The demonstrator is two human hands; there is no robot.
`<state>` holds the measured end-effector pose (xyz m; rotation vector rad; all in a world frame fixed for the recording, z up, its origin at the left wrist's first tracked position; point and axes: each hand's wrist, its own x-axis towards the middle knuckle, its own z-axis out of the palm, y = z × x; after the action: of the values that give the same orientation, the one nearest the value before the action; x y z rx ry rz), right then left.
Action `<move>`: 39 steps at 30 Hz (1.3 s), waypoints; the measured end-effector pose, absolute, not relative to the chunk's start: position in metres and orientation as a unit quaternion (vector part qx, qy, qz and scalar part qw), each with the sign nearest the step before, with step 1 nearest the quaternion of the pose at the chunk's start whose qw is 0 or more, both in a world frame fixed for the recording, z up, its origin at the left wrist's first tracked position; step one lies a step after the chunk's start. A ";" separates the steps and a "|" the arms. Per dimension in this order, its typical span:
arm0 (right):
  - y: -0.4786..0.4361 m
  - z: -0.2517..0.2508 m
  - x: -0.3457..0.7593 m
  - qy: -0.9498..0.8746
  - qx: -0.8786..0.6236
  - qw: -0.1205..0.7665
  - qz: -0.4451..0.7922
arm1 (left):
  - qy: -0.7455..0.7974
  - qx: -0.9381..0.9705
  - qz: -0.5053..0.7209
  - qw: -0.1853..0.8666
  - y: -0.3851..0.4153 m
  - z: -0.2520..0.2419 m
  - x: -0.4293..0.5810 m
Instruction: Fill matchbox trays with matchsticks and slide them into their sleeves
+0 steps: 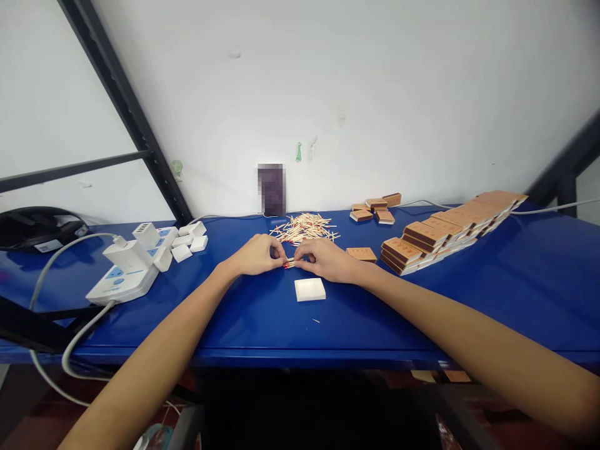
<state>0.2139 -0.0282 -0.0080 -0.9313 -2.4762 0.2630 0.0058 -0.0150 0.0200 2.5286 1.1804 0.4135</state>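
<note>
a small bundle of matchsticks (291,263) is held between the two hands, just above or on the blue surface (253,312); which of these i cannot tell. the right fingers (307,247) pinch it along the wooden shafts, and the left fingers (278,248), also drawn narrow, close on its other end, where red heads show. the sticks should be very light and stiff but brittle, apt to roll out of line under a loose pinch; the plain shafts look the better place to take hold, with gentle pressure and the heads left unrubbed. just beyond the fingers spreads a loose pile of matchsticks (307,226). just on the near side of them lies a white tray (310,289), probably thin card that would dent if squeezed, best lifted by its side walls. a single matchbox (361,254) sits to the right, beside the right wrist. farther right of the fingers runs a long stack of matchboxes (424,233), with a few loose matchboxes (376,203) beyond them, and white blocks (182,252) lie well off to the left.
</note>
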 end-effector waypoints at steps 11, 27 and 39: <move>-0.028 -0.006 0.216 -0.904 -0.358 0.219 0.086 | 0.460 0.856 0.182 0.149 -0.009 0.007 0.013; -0.028 -0.007 0.215 -0.895 -0.364 0.235 0.106 | 0.391 0.887 0.214 0.119 -0.005 0.007 0.008; -0.029 0.000 0.218 -0.900 -0.369 0.204 0.112 | 0.331 0.937 0.111 0.015 -0.010 0.017 -0.001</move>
<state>0.2181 -0.0292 -0.0002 -1.0298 -2.5098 0.3118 -0.0006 -0.0104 0.0170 2.9145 1.0306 0.3459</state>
